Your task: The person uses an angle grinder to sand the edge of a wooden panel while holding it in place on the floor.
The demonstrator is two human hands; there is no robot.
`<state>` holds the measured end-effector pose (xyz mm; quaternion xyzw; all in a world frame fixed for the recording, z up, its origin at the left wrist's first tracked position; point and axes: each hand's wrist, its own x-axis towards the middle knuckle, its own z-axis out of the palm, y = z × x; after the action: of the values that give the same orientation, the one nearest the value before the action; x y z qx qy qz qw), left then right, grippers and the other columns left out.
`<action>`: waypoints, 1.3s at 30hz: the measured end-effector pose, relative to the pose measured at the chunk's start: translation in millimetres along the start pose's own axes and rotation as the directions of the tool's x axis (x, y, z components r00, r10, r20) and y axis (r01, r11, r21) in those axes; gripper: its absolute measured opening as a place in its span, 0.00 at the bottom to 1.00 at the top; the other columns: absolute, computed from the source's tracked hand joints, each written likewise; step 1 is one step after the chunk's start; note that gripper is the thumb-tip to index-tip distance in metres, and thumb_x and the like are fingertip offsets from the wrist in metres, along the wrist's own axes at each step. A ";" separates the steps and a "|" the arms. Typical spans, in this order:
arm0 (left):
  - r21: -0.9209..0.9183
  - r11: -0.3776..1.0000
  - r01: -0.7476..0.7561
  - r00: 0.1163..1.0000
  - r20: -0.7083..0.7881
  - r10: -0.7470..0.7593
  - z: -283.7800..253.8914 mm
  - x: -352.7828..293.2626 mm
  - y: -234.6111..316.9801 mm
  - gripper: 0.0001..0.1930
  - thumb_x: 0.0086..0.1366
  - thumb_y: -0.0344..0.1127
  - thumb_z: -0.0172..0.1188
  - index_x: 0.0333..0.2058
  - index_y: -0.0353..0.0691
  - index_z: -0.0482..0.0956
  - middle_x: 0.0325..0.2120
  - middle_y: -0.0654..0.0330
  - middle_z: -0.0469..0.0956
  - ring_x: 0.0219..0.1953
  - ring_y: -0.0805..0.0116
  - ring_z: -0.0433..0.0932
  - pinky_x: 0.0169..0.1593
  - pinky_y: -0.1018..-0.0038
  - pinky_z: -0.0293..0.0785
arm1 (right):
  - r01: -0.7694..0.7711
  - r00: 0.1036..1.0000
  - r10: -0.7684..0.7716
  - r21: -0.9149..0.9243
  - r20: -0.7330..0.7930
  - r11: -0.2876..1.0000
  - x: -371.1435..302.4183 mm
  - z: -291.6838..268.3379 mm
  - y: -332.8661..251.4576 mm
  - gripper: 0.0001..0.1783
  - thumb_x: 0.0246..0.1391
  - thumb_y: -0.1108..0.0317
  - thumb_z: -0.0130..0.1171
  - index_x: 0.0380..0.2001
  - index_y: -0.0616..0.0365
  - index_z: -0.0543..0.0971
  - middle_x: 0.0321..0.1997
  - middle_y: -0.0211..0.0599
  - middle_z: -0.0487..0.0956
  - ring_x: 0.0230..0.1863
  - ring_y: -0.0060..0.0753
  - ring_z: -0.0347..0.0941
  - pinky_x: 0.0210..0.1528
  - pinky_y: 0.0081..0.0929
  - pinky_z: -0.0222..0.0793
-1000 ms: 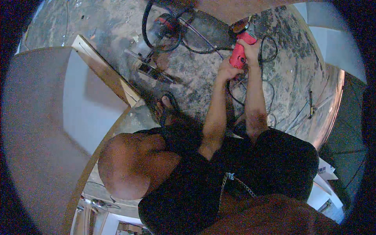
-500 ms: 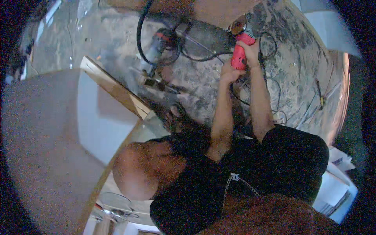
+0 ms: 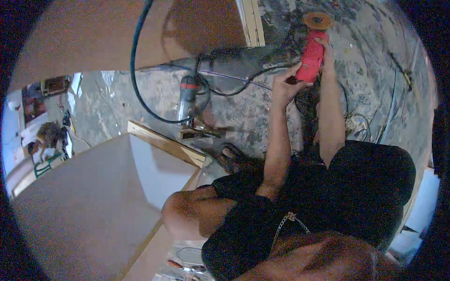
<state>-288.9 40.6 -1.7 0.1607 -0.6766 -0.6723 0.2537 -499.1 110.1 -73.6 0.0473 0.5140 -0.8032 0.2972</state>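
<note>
A red angle grinder (image 3: 311,58) is held out over the floor, with its round orange-brown disc (image 3: 317,20) at the far end. My left hand (image 3: 286,86) is closed round the rear end, where a dark cord runs off to the left. My right hand (image 3: 326,49) wraps the body from the right side, nearer the disc. Both arms stretch forward, and the disc touches nothing that I can see.
Left of the grinder, a grey power tool with a red band (image 3: 188,96) lies among looping black hose (image 3: 137,84). A brown board (image 3: 93,37) spans the upper left. The pale open wooden box (image 3: 84,187) fills the lower left. A thin yellow-and-black tool (image 3: 407,79) lies far right.
The whole view has shifted, bringing more of the brown board into sight at upper left. Both hands keep hold of the grinder, whose disc now faces more fully toward me.
</note>
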 end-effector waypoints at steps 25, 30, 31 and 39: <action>0.486 0.854 -0.189 0.956 0.288 0.048 53.2 73.0 -3.0 0.28 0.50 0.40 0.66 0.50 0.41 0.71 0.45 0.52 0.76 0.42 0.58 0.79 0.40 0.69 0.77 | 0.031 0.998 -0.013 0.307 -0.059 0.951 53.8 -45.0 -47.4 0.25 0.41 0.63 0.62 0.45 0.58 0.72 0.42 0.37 0.76 0.42 0.36 0.74 0.46 0.34 0.71; 0.078 0.895 0.440 0.880 0.162 -0.447 95.8 88.8 -24.2 0.32 0.51 0.48 0.66 0.49 0.35 0.70 0.41 0.50 0.76 0.37 0.62 0.79 0.40 0.68 0.76 | 0.050 0.995 -0.019 0.335 -0.095 0.941 78.5 -61.9 -49.3 0.25 0.42 0.64 0.62 0.45 0.59 0.72 0.41 0.36 0.76 0.41 0.35 0.74 0.46 0.33 0.71; 0.065 0.806 0.589 0.777 0.229 -0.586 109.3 95.1 -23.5 0.32 0.50 0.50 0.67 0.49 0.34 0.70 0.40 0.51 0.77 0.36 0.62 0.79 0.40 0.68 0.76 | 0.056 0.994 -0.019 0.344 -0.110 0.937 84.5 -74.9 -51.9 0.24 0.42 0.64 0.62 0.45 0.59 0.72 0.41 0.36 0.76 0.41 0.35 0.74 0.46 0.33 0.71; 0.209 0.938 0.275 0.952 0.078 -0.296 130.5 87.1 -82.3 0.39 0.47 0.56 0.66 0.50 0.32 0.66 0.40 0.45 0.75 0.41 0.53 0.77 0.44 0.63 0.72 | 0.022 0.994 -0.053 -0.298 -0.098 0.954 66.9 -72.2 -51.9 0.31 0.36 0.66 0.68 0.47 0.62 0.71 0.42 0.37 0.77 0.41 0.35 0.74 0.46 0.33 0.70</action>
<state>-443.5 96.3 -67.9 0.2448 -0.7217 -0.6398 0.0994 -597.8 158.4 -91.5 0.0346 0.6443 -0.7190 0.2582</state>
